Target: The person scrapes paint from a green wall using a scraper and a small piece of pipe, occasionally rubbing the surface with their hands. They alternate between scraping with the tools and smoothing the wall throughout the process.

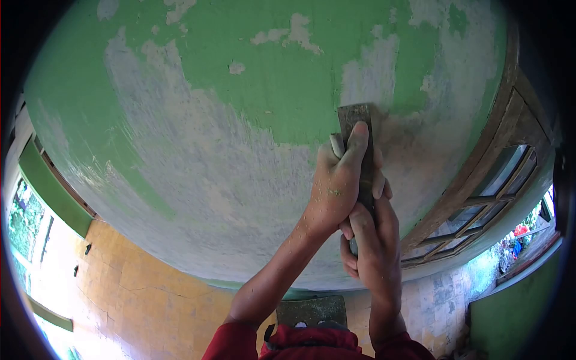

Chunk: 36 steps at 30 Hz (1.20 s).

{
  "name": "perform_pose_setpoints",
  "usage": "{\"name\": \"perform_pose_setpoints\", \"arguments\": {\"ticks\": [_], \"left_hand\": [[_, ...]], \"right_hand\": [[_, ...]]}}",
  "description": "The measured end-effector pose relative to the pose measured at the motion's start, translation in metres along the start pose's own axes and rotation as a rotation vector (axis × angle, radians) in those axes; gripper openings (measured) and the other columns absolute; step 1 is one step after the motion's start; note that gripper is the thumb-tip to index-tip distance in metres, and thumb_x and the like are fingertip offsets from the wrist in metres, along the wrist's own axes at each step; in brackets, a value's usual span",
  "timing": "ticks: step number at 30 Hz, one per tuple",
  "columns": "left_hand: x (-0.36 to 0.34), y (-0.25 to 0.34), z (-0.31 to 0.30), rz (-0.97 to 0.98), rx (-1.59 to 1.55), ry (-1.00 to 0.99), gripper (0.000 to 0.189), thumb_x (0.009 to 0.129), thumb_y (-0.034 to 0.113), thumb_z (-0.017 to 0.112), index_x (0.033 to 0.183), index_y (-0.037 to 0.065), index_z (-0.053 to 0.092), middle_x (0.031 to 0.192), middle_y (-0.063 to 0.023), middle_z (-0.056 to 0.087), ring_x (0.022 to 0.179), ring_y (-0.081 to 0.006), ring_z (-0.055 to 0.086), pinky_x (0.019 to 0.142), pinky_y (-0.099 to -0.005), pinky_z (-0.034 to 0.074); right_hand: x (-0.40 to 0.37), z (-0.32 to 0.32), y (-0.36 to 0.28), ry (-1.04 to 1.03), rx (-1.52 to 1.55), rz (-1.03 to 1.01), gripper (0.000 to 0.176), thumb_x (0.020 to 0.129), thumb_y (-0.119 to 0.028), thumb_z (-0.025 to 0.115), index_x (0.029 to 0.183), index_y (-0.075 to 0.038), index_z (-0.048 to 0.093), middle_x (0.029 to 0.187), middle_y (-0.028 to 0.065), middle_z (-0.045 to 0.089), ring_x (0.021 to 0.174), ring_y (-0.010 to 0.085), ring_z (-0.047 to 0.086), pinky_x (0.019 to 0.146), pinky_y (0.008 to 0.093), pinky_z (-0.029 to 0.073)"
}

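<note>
A paint scraper (355, 113) with a flat, broad blade rests against the wall (264, 90), its edge at the lower border of a bare patch in the green paint. Closed around the upper part of the scraper is my left hand (337, 180), with the thumb laid along the blade. My right hand (375, 240) wraps the handle lower down, just beneath the left. Green paint flecks and pale dust stick to my left hand and forearm. Most of the handle is hidden by the fingers.
At the right stands a wooden-framed window (480, 204) with glass panes. A dark, worn stool or step (312, 309) is below me, above the yellowish tiled floor (150, 282). On the left is a bright opening with a green low wall (54, 186).
</note>
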<state>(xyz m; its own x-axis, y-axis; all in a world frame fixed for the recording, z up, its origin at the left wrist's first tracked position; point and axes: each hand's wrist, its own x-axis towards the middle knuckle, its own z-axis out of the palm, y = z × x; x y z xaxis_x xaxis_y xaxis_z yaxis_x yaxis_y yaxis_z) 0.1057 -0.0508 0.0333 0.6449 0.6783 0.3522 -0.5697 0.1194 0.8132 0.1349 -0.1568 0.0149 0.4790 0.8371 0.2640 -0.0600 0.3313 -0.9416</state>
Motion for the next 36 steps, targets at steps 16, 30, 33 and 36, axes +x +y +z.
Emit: {"name": "perform_pose_setpoints", "arguments": {"ticks": [16, 30, 33, 36], "left_hand": [[0.003, 0.013, 0.004, 0.033, 0.051, -0.003, 0.041, 0.106, 0.038, 0.045, 0.083, 0.005, 0.054, 0.057, -0.0030, 0.050, 0.051, -0.0173, 0.056, 0.054, -0.0341, 0.052], [0.021, 0.043, 0.014, 0.109, 0.226, 0.005, 0.044, 0.106, 0.040, 0.043, 0.084, 0.005, 0.056, 0.060, -0.0054, 0.055, 0.059, -0.0210, 0.063, 0.057, -0.0336, 0.052], [0.010, 0.036, 0.010, 0.053, 0.229, 0.004, 0.043, 0.106, 0.040, 0.043, 0.084, 0.005, 0.056, 0.060, -0.0058, 0.055, 0.061, -0.0214, 0.063, 0.058, -0.0342, 0.052], [0.022, 0.047, 0.014, 0.072, 0.228, -0.009, 0.043, 0.106, 0.039, 0.043, 0.084, 0.005, 0.056, 0.060, -0.0060, 0.055, 0.062, -0.0219, 0.064, 0.058, -0.0344, 0.052]], "right_hand": [[-0.006, 0.004, -0.007, -0.055, 0.059, -0.014, 0.018, 0.100, -0.014, 0.047, 0.115, -0.004, 0.044, 0.077, 0.0018, 0.048, 0.041, 0.0037, 0.036, 0.033, 0.0207, 0.029], [0.014, 0.007, -0.045, -0.092, 0.109, 0.005, 0.026, 0.102, -0.023, 0.050, 0.125, -0.012, 0.050, 0.078, 0.0005, 0.049, 0.041, 0.0058, 0.036, 0.032, 0.0213, 0.023], [0.002, 0.004, -0.030, -0.094, 0.164, 0.079, 0.020, 0.102, -0.025, 0.052, 0.116, -0.011, 0.052, 0.078, 0.0002, 0.049, 0.041, 0.0054, 0.035, 0.031, 0.0216, 0.024], [0.006, 0.008, -0.045, -0.094, 0.161, 0.048, 0.020, 0.102, -0.025, 0.052, 0.117, -0.011, 0.052, 0.078, -0.0006, 0.049, 0.040, 0.0052, 0.035, 0.030, 0.0217, 0.024]]}}
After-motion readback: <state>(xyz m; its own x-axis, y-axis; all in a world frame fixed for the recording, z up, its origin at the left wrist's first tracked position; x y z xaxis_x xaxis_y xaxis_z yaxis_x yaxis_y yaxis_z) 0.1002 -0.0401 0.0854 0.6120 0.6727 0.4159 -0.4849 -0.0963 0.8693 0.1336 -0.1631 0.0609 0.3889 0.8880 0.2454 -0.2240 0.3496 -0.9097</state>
